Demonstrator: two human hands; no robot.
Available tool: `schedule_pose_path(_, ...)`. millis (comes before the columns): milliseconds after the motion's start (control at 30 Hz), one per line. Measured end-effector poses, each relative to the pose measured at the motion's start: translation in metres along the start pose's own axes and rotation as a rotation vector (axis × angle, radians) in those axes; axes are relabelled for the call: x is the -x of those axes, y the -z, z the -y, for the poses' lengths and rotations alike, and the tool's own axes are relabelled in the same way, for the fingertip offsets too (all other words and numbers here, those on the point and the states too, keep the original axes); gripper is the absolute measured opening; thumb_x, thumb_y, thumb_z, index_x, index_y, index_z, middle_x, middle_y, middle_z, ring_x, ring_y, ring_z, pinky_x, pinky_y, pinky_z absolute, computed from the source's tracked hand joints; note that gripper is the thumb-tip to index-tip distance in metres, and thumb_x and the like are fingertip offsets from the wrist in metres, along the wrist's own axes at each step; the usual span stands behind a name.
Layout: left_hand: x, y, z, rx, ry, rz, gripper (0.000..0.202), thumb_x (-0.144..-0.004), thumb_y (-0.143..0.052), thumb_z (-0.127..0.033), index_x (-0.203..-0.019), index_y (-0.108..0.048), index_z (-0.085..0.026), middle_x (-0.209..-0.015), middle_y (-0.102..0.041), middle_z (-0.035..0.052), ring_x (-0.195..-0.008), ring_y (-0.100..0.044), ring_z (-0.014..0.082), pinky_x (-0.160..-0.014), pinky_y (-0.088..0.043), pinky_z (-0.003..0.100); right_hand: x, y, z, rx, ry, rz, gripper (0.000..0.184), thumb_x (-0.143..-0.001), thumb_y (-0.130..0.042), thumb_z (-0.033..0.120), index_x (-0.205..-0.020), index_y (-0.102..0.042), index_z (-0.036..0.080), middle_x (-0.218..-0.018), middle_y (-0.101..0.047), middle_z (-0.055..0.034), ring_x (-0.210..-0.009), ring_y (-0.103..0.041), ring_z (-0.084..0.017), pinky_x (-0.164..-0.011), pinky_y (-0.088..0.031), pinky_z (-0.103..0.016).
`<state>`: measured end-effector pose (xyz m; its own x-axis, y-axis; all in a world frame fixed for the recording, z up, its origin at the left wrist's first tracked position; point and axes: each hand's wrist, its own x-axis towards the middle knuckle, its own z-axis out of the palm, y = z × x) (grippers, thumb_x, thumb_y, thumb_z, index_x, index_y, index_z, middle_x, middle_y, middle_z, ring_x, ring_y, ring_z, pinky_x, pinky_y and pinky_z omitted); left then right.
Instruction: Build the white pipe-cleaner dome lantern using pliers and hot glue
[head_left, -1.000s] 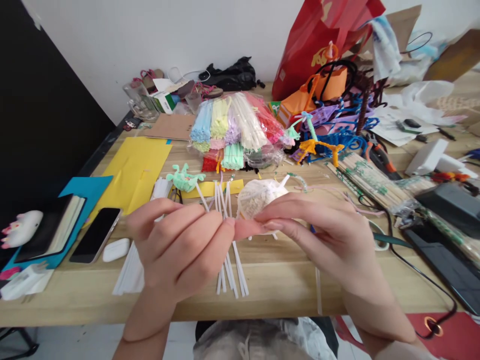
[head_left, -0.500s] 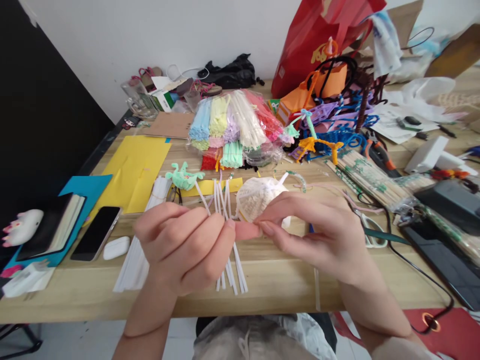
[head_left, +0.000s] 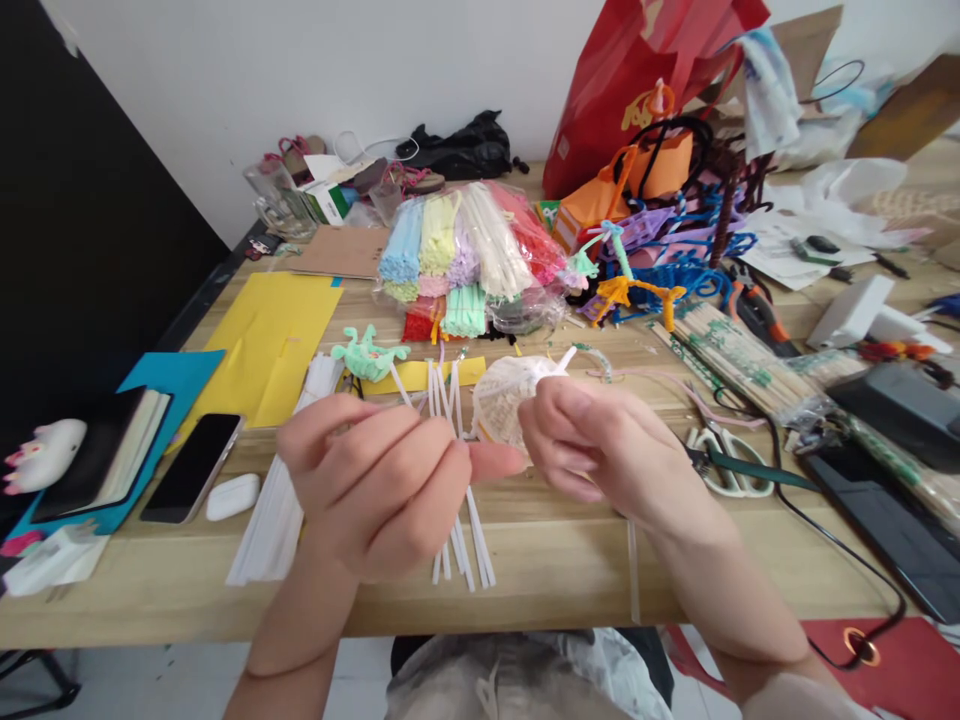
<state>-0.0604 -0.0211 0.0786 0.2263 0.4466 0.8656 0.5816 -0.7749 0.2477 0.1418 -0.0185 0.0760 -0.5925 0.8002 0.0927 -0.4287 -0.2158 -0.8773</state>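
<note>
My left hand (head_left: 375,485) is raised over the table with its fingers curled in and the thumb pointing right. Whatever lies inside its fingers is hidden. Close to the thumb's tip, my right hand (head_left: 600,440) is closed, fingers bent inward; I cannot make out anything in it. Behind the right hand lies a cream, ribbed round piece (head_left: 506,395) with a white strip on it. White pipe cleaners (head_left: 480,540) lie beneath the left hand, and a thicker white bundle (head_left: 266,530) is to its left. A mint-green fuzzy piece (head_left: 367,355) sits behind the left hand.
Bagged colored pipe cleaners (head_left: 457,250) lie at the back center. Scissors (head_left: 731,465), pliers (head_left: 757,310) and wrapped sticks (head_left: 750,360) are on the right. A phone (head_left: 193,468), a white case (head_left: 233,497) and a notebook (head_left: 105,450) sit left. A red bag (head_left: 600,110) stands behind.
The right hand has come away from the left thumb tip, and its fingers have curled in and turned. The left hand stays almost in place.
</note>
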Motion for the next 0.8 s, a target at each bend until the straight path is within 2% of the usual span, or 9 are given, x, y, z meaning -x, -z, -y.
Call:
schedule_pose_path(67, 0.001, -0.003, -0.001, -0.070, -0.193, -0.031, 0.017, -0.079, -0.081, -0.027, -0.082, -0.064, -0.028, -0.074, -0.072, -0.0079, -0.065, -0.064, 0.0129, -0.064, -0.044, 0.036, -0.006, 0.002, -0.005, -0.289, -0.150, 0.154, 0.047, -0.101, -0.049, 0.038, -0.059, -0.035, 0.019, -0.051, -0.029, 0.0104, -0.037, -0.023, -0.002, -0.034, -0.020, -0.013)
schedule_pose_path(100, 0.000, -0.006, -0.002, -0.061, -0.199, -0.030, 0.013, -0.083, -0.077, -0.026, -0.089, -0.066, -0.027, -0.079, -0.073, -0.0055, -0.069, -0.065, 0.0135, -0.067, -0.046, 0.036, -0.009, 0.002, -0.009, -0.441, -0.215, 0.259, 0.051, -0.101, -0.047, 0.040, -0.056, -0.033, 0.019, -0.048, -0.028, 0.0111, -0.033, -0.020, -0.001, -0.031, -0.018, -0.012)
schedule_pose_path(200, -0.003, -0.012, -0.009, 0.043, 0.024, 0.022, 0.018, -0.087, -0.072, -0.022, -0.105, -0.067, -0.025, -0.092, -0.073, -0.0002, -0.080, -0.067, 0.0144, -0.072, -0.052, 0.034, -0.016, 0.002, -0.024, -0.831, -0.265, 0.569, 0.063, -0.105, -0.029, 0.049, -0.049, -0.030, 0.019, -0.043, -0.029, 0.0098, -0.026, -0.017, -0.001, -0.026, -0.017, -0.013)
schedule_pose_path(300, -0.004, -0.016, -0.015, 0.117, 0.123, 0.070, 0.018, -0.087, -0.070, -0.017, -0.103, -0.070, -0.026, -0.095, -0.072, 0.0001, -0.084, -0.067, 0.0131, -0.073, -0.055, 0.029, -0.019, -0.003, -0.040, -1.016, -0.179, 0.714, 0.076, -0.100, -0.003, 0.062, -0.046, -0.033, 0.019, -0.040, -0.031, 0.0071, -0.025, -0.022, -0.002, -0.025, -0.020, -0.014)
schedule_pose_path(433, -0.004, -0.018, -0.020, 0.250, 0.236, 0.039, 0.017, -0.088, -0.068, -0.014, -0.099, -0.070, -0.027, -0.090, -0.072, -0.0009, -0.084, -0.067, 0.0135, -0.075, -0.057, 0.029, -0.018, -0.010, -0.057, -1.115, -0.116, 0.868, 0.092, -0.076, 0.021, 0.080, -0.044, -0.041, 0.019, -0.036, -0.036, 0.0024, -0.028, -0.037, -0.006, -0.027, -0.031, -0.016)
schedule_pose_path(500, -0.004, -0.018, -0.022, 0.288, 0.273, 0.034, 0.018, -0.088, -0.068, -0.013, -0.100, -0.070, -0.028, -0.090, -0.073, -0.0011, -0.085, -0.067, 0.0141, -0.076, -0.058, 0.031, -0.016, -0.010, -0.061, -1.129, -0.166, 0.955, 0.101, -0.064, 0.027, 0.084, -0.044, -0.047, 0.017, -0.035, -0.039, 0.0001, -0.029, -0.041, -0.007, -0.028, -0.035, -0.017)
schedule_pose_path(567, -0.004, -0.017, -0.024, 0.302, 0.271, 0.046, 0.020, -0.089, -0.067, -0.014, -0.102, -0.070, -0.028, -0.092, -0.074, -0.0011, -0.084, -0.067, 0.0143, -0.074, -0.058, 0.031, -0.013, -0.009, -0.059, -1.091, -0.253, 0.976, 0.106, -0.058, 0.030, 0.085, -0.042, -0.049, 0.016, -0.035, -0.041, -0.0015, -0.030, -0.043, -0.007, -0.029, -0.036, -0.017)
schedule_pose_path(667, -0.005, -0.017, -0.028, 0.320, 0.248, 0.041, 0.019, -0.090, -0.067, -0.014, -0.101, -0.071, -0.028, -0.091, -0.075, -0.0009, -0.082, -0.067, 0.0141, -0.072, -0.058, 0.031, -0.008, -0.007, -0.049, -0.976, -0.312, 0.941, 0.101, -0.064, 0.027, 0.084, -0.040, -0.045, 0.017, -0.035, -0.040, -0.0016, -0.032, -0.041, -0.006, -0.032, -0.034, -0.017)
schedule_pose_path(800, -0.005, -0.016, -0.031, 0.326, 0.245, 0.039, 0.018, -0.091, -0.065, -0.014, -0.100, -0.071, -0.028, -0.089, -0.074, -0.0002, -0.080, -0.067, 0.0145, -0.072, -0.058, 0.032, -0.005, -0.006, -0.039, -0.895, -0.267, 0.972, 0.093, -0.079, 0.018, 0.079, -0.041, -0.043, 0.019, -0.035, -0.039, -0.0007, -0.035, -0.039, -0.006, -0.036, -0.033, -0.018)
